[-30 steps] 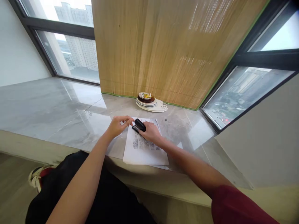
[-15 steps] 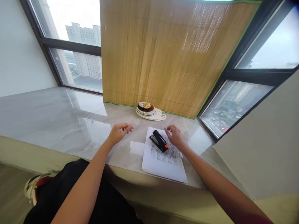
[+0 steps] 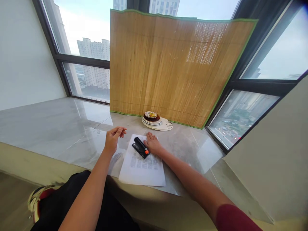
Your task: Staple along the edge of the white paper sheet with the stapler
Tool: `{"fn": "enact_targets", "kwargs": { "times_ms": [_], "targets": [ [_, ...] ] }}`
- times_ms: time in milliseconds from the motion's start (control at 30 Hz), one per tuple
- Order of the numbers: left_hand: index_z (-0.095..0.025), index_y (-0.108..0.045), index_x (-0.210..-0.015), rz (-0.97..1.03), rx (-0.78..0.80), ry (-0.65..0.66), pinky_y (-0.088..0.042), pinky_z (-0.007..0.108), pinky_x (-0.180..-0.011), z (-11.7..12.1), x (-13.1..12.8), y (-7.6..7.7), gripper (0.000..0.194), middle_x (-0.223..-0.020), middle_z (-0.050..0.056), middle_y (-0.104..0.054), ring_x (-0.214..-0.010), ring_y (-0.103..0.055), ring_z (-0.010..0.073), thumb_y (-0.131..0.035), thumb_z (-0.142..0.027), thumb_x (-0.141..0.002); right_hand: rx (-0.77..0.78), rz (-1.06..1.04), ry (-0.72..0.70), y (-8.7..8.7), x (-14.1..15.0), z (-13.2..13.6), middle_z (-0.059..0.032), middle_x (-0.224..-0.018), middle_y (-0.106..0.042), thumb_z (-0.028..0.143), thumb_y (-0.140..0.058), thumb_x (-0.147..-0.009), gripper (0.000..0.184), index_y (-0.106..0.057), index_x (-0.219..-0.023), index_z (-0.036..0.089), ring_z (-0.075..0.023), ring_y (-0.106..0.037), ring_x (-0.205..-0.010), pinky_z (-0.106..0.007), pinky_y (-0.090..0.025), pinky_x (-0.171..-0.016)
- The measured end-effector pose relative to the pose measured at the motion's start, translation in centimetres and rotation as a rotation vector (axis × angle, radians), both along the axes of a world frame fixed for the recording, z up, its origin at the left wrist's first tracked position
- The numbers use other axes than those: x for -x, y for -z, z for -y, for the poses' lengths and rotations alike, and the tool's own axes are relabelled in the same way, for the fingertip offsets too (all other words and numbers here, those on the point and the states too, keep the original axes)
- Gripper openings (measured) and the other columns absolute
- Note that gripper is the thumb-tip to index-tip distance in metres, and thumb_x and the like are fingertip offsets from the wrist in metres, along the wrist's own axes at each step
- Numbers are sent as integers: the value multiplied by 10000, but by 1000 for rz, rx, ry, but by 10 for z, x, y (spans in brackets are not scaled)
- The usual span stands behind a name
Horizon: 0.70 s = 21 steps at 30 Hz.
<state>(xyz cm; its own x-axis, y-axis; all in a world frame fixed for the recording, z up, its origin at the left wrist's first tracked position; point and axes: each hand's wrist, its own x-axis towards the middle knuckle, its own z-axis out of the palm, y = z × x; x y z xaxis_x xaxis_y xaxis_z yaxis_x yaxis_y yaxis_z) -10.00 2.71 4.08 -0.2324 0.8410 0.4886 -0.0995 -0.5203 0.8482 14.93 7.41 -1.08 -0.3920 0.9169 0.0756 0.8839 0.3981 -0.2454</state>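
Black stapler (image 3: 141,145): lay on the printed sheets, a little below and left of the frame's centre, mouth towards the upper left, orange end towards the lower right; neither of my hands gripped it.
Printed sheets (image 3: 141,178): sat under it at the ledge's front edge, probably to be within easy reach.
Right hand (image 3: 154,146): rested palm down on their top right part, fingers loosely spread, likely steadying them; the stapler was just left of it, contact unclear.
Left hand (image 3: 113,138): hung left of the sheets, fingertips drawn together, nothing visible between them.
Stacked plates (image 3: 156,123): stood beyond, near the frame's middle.
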Motion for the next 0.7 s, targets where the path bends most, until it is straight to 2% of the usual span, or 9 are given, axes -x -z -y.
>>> {"fn": "enact_targets", "kwargs": {
  "times_ms": [100, 167, 233, 300, 433, 567, 700],
  "targets": [
    [-175, -790, -862, 121, -19, -30, -436, 252, -593, -3, 9, -1, 289, -749, 34, -686, -612, -535, 108, -765, -463, -855, 3, -24, -82, -4, 58, -18, -270, -1767, -221, 419, -361, -1120, 680, -313, -1646, -9, -344, -204, -1668, -502, -170, -1338],
    [-178, -778, -865, 173, -27, -41, -428, 251, -592, -4, 12, 0, 284, -757, 29, -675, -616, -533, 104, -774, -462, -850, 5, -35, -114, -6, 85, -26, -276, -1768, -208, 423, -365, -1121, 687, -297, -1649, -11, -348, -195, -1668, -517, -160, -1338],
    [-175, -772, -864, 200, -27, -45, -420, 253, -587, -5, 14, 0, 285, -759, 29, -670, -618, -533, 105, -783, -459, -843, 7, -43, -150, -7, 98, -31, -264, -1779, -181, 423, -353, -1127, 679, -280, -1663, 13, -345, -169, -1674, -539, -143, -1338],
    [-171, -767, -861, 206, -23, -48, -414, 252, -584, -6, 13, 0, 293, -758, 29, -663, -619, -531, 104, -782, -463, -840, 14, -47, -211, -8, 101, -31, -198, -1803, -155, 420, -342, -1136, 631, -308, -1681, 104, -340, -143, -1680, -568, -134, -1336],
    [-165, -764, -871, 151, -6, -57, -419, 244, -601, -5, 11, 1, 316, -759, 26, -653, -620, -523, 96, -759, -480, -846, 31, -48, -345, -9, 80, -25, -41, -1825, -151, 449, -364, -1145, 512, -467, -1631, 324, -340, -124, -1686, -627, -141, -1327],
    [-163, -762, -883, -8, 41, -91, -420, 241, -590, -8, 13, 7, 362, -759, 35, -673, -612, -536, 106, -680, -515, -892, 30, -48, -350, -3, 36, -10, -73, -1808, -219, 409, -371, -1148, 493, -507, -1614, 325, -333, -154, -1683, -630, -158, -1327],
    [-160, -772, -785, -319, 144, -50, -454, 273, -584, -16, 8, 23, 373, -691, 58, -719, -566, -576, 145, -681, -505, -894, 15, -58, -281, 7, -23, 5, -110, -1789, -268, 379, -374, -1142, 496, -518, -1612, 311, -365, -176, -1676, -675, -193, -1303]
  ]
}}
